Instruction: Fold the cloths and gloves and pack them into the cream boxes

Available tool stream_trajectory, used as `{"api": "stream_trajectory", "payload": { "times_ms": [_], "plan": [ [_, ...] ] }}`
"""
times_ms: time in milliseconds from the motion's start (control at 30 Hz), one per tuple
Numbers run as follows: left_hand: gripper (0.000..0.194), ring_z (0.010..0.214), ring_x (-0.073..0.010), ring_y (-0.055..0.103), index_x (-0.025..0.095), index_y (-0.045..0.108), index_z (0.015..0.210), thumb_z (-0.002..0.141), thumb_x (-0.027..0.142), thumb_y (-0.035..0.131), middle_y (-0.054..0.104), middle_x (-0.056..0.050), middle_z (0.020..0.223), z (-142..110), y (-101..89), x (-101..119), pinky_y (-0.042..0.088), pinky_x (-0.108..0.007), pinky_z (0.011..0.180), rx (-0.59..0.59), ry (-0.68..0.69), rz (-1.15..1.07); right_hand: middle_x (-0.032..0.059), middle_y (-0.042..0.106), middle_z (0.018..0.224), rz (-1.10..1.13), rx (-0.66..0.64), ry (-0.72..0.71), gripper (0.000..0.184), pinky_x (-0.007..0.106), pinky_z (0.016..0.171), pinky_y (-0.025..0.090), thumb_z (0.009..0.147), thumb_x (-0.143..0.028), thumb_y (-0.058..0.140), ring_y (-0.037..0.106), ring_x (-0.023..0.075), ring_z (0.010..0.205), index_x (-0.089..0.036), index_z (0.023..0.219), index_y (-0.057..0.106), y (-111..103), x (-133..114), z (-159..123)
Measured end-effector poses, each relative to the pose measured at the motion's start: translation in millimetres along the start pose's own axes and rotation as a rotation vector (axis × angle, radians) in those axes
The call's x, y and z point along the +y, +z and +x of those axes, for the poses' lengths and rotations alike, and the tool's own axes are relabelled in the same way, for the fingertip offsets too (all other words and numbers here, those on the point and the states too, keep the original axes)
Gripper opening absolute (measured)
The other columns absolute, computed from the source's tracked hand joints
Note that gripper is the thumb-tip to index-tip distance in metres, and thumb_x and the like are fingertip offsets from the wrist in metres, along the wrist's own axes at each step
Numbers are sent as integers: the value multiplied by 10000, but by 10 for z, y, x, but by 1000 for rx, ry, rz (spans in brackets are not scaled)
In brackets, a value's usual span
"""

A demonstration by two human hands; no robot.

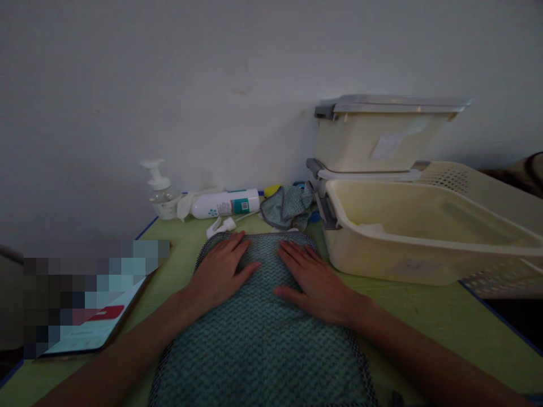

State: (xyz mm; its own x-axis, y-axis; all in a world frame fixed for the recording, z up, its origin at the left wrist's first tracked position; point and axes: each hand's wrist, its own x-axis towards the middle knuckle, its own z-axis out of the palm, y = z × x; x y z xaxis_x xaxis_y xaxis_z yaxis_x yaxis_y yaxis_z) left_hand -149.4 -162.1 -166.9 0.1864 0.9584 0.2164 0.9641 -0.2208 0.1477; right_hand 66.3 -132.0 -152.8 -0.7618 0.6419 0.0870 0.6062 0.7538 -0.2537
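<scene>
A teal woven cleaning cloth (263, 350) with a dark checked border lies spread out on the green tabletop, its near end cut off by the bottom of the view. My left hand (223, 265) rests flat on the cloth's far left part, fingers stretched and thumb pointing inward. On the far right part my right hand (314, 282) is pressed flat too, fingers out and thumb apart. Between the hands a strip of cloth shows. Just beyond it lie a white spray nozzle (221, 227) and a crumpled teal cloth (291, 206).
A white bottle (224, 203) lies on its side beside an upright pump bottle (161, 192) near the wall. At right stand an open cream bin (390, 265), a lidded box (382, 138) and a perforated basket (504, 192). A partly blurred tablet (99, 330) sits at left.
</scene>
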Motion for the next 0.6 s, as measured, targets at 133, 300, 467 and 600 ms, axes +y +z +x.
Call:
{"api": "stream_trajectory", "payload": {
  "times_ms": [133,300,467,600],
  "plan": [
    [474,1246,-258,452,75,522,1218,907,390,354,481,-160,1352,-21,-6,112,351,-434,1053,119,27,-24,183,429,1378,99,152,-28,508,422,1051,351,924,-339,365,415,242,1267,-29,1325,411,14,13,83],
    [562,1343,-269,291,96,362,1360,919,442,330,320,-157,1454,-82,75,215,294,-467,1080,-42,152,31,202,368,1412,22,78,-78,533,414,1073,317,913,-316,391,345,261,1310,15,1332,389,69,-5,159],
    [600,1369,-279,204,128,270,1409,930,488,247,223,-134,1489,-128,106,253,247,-500,1087,-130,150,111,136,274,1468,-76,-16,-20,607,499,1095,228,906,-422,385,229,316,1351,-55,1387,330,62,0,120],
    [599,1367,-279,216,125,291,1401,930,492,244,241,-130,1486,-175,89,318,251,-496,1087,-123,151,117,130,253,1477,-91,-51,-24,616,531,1086,218,906,-437,376,205,318,1359,-72,1398,309,43,4,53]
  ]
}}
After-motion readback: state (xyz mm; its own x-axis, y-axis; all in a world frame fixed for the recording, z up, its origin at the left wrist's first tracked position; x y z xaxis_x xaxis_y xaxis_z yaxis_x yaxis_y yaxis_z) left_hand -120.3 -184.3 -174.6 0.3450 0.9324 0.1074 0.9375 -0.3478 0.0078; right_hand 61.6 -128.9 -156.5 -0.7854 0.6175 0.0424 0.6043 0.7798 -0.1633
